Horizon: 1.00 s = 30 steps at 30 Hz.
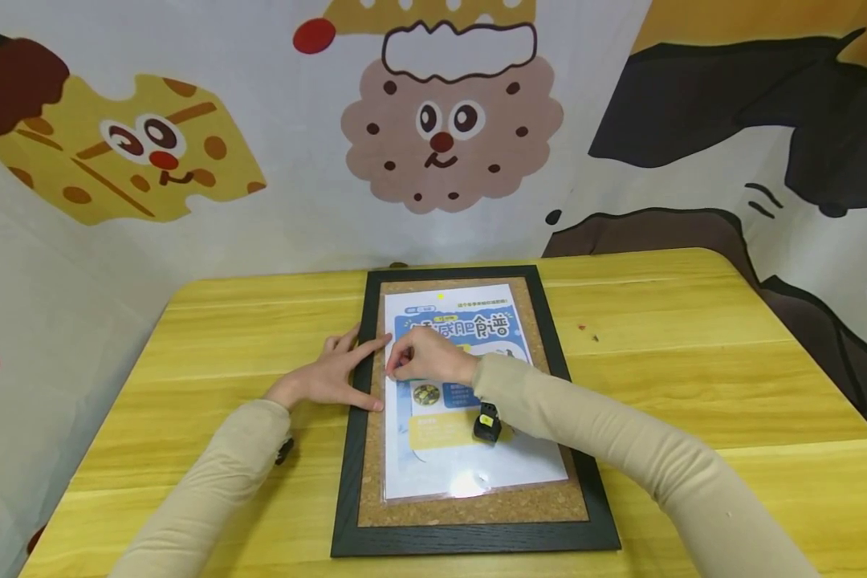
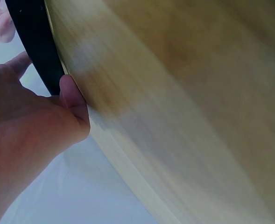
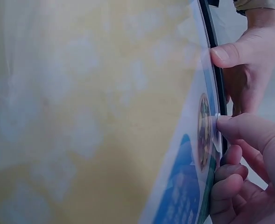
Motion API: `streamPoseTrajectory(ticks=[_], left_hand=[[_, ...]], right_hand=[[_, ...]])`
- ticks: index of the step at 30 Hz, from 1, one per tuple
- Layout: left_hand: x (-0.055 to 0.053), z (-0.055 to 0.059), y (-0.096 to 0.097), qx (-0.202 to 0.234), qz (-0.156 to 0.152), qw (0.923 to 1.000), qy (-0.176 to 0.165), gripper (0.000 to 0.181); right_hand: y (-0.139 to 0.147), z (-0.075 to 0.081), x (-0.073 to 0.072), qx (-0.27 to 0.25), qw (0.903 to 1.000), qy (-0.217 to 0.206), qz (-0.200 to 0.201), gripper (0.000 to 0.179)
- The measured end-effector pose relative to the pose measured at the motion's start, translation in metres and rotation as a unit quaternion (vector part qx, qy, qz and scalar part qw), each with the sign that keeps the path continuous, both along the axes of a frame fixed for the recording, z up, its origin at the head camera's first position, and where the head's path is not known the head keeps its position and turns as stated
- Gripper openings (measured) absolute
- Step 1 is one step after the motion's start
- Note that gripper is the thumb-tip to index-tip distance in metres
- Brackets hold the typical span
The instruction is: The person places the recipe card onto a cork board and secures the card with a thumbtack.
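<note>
A glossy printed sheet [image 1: 444, 433] is laid over a cork panel [image 1: 477, 511], set in a black frame [image 1: 477, 539] at the lower centre of the head view, on the yellow desk [image 1: 694, 385]. At the sheet's left edge, a small pale item [image 3: 216, 135] is pinched by the right hand [image 1: 433, 357]; what it is cannot be told. The left hand [image 1: 328, 381] is spread across the frame's left side, its fingers extended, nothing being gripped. The step in hand is judged to be the fastening or freeing of that edge; which of the two cannot be told. The next move seems to call for the frame to be kept steady and the pinch well controlled. In the upper part of the sheet, 减肥食谱 ("weight-loss recipes") can apparently be read; the smaller print is too blurred. No brand can be made out.
</note>
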<state>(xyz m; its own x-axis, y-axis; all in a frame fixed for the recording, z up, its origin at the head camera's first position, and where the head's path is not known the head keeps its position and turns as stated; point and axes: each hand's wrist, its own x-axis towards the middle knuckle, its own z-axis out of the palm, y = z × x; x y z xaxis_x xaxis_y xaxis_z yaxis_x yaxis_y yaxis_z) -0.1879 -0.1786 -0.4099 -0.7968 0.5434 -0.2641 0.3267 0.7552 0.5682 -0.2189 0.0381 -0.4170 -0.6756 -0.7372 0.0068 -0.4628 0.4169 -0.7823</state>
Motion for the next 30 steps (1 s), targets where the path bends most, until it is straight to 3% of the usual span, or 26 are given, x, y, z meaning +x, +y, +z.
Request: streamPoseTrajectory(ticks=[12, 20, 30], left_hand=[[0.001, 0.001, 0.0, 0.002, 0.0, 1.0, 0.001, 0.103], [0.0, 0.001, -0.001, 0.004, 0.0, 1.0, -0.001, 0.104], [0.001, 0.001, 0.0, -0.001, 0.001, 1.0, -0.002, 0.104]], right_hand=[[0.001, 0.003, 0.0, 0.015, 0.9998, 0.004, 0.01, 0.008], [0.007, 0.007, 0.001, -0.004, 0.999, -0.038, 0.024, 0.01], [0.019, 0.01, 0.005, -0.013, 0.9989, -0.027, 0.035, 0.009]])
